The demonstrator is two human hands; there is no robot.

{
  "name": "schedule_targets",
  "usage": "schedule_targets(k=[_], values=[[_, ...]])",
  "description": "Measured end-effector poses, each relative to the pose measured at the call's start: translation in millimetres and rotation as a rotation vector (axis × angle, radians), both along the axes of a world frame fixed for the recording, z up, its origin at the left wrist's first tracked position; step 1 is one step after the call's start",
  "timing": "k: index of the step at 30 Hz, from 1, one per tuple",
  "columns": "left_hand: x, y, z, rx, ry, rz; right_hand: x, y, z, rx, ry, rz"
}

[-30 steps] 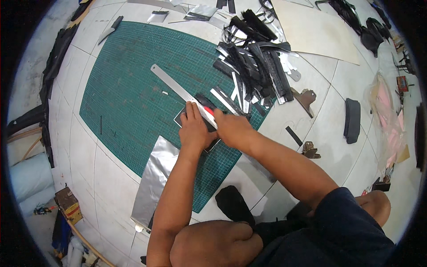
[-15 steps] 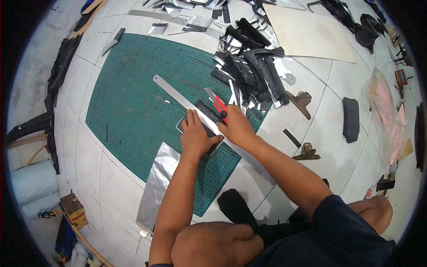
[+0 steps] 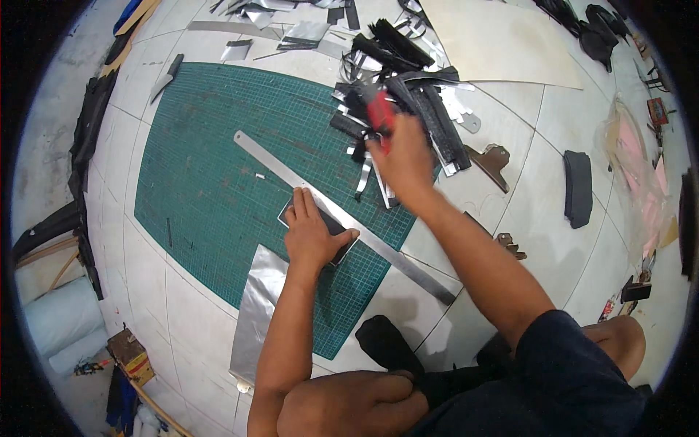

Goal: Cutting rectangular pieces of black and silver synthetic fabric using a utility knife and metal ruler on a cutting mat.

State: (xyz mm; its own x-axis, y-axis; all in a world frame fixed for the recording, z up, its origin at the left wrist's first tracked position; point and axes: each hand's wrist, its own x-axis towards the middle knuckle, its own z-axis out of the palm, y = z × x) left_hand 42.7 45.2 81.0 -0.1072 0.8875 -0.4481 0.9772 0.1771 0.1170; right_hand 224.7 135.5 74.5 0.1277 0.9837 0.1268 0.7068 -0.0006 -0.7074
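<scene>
My left hand (image 3: 311,237) lies flat with its thumb spread on a dark piece with pale edges (image 3: 336,213), fingertips at the edge of a long steel ruler (image 3: 389,253). That ruler runs diagonally across a green cutting mat (image 3: 204,146). A red utility knife (image 3: 381,115), smeared by motion, is gripped in my right hand (image 3: 404,156). This hand hovers over or beside a pile of black and silver offcut strips (image 3: 444,131) at the mat's far right corner. Under my left palm, part of the dark piece is hidden.
A silver sheet (image 3: 255,313) overlaps the mat's near left edge. At the far left corner lies a kitchen knife (image 3: 166,80). Bulldog clips (image 3: 489,169) and a dark folded piece (image 3: 577,191) are on the tiles to the right. Beyond is a cream sheet (image 3: 502,44).
My right hand has moved away from the ruler with the utility knife, up toward the offcut pile. The black strip beside the ruler is gone from there. My left hand keeps its place.
</scene>
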Motion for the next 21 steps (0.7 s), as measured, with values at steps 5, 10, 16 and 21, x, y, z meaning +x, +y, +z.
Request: schedule_targets(k=[5, 10, 16, 21], values=[[11.6, 3.3, -4.5, 0.023, -0.009, -0.017, -14.1, -11.0, -51.4, -0.514, 0.436, 0.503], [0.3, -3.6, 5.5, 0.029, 0.062, -0.018, 25.9, 6.2, -13.1, -0.024, 0.070, 0.022], [0.2, -12.0, -2.5, 0.114, 0.004, -0.025, 47.6, -153.0, 2.3, -0.241, -0.006, 0.296], [-17.4, -13.7, -1.0, 0.170, -0.113, -0.011, 48.2, -194.0, -23.1, -0.300, -0.044, 0.314]])
